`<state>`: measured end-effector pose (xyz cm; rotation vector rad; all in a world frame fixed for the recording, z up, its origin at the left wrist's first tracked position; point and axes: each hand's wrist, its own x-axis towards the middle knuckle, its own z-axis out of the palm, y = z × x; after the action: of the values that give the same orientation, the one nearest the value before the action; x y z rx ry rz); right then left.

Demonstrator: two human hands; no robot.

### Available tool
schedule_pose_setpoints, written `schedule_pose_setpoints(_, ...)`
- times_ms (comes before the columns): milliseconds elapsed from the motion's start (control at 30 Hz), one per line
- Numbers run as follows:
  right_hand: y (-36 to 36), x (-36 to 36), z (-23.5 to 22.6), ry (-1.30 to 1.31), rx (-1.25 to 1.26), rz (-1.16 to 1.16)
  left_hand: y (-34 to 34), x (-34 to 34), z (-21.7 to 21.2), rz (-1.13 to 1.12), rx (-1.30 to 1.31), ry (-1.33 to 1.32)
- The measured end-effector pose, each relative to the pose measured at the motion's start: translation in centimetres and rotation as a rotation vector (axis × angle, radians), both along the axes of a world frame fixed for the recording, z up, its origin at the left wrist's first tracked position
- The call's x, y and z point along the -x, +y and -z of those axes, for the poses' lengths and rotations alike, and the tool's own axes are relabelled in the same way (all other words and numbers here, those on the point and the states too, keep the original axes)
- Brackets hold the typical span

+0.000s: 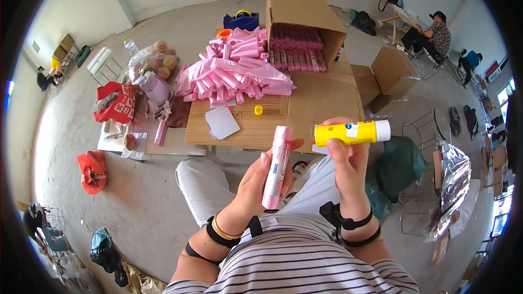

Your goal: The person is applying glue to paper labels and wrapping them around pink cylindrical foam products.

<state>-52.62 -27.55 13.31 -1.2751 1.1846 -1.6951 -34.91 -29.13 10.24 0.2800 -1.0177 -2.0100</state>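
My left hand [256, 182] holds a pink roll [276, 166] upright, with a small label on its side. In my right hand [348, 160] is a yellow glue stick [351, 133], lying sideways with its white end pointing right. The two hands are close together above my lap. Its yellow cap [258, 110] lies on the low wooden board [256, 125] in front of me, next to a white sheet [222, 122]. Behind them is a heap of pink rolls [234, 73].
An open cardboard box [302, 27] lies on its side, packed with pink rolls. Left of the board are a red bag [117, 102], a bag of fruit [155, 57] and an orange bag [92, 170]. More boxes [389, 73] and wire stools [427, 125] stand right. People sit far off.
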Motion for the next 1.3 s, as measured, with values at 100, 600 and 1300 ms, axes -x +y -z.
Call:
schedule_pose_setpoints(100,0.2,0.7,0.2,-0.066,0.061,-0.157,0.0,0.0,0.2,0.004,0.027,0.025)
schedule_pose_setpoints(600,1.1,-0.9,-0.3,-0.011,-0.123,-0.29,0.8,-0.1,-0.4,-0.28,0.327,-0.366)
schedule_pose_setpoints(1300,1.6,0.2,0.0,-0.09,-0.146,-0.327,1.2,0.4,-1.2,-0.275,0.271,-0.373)
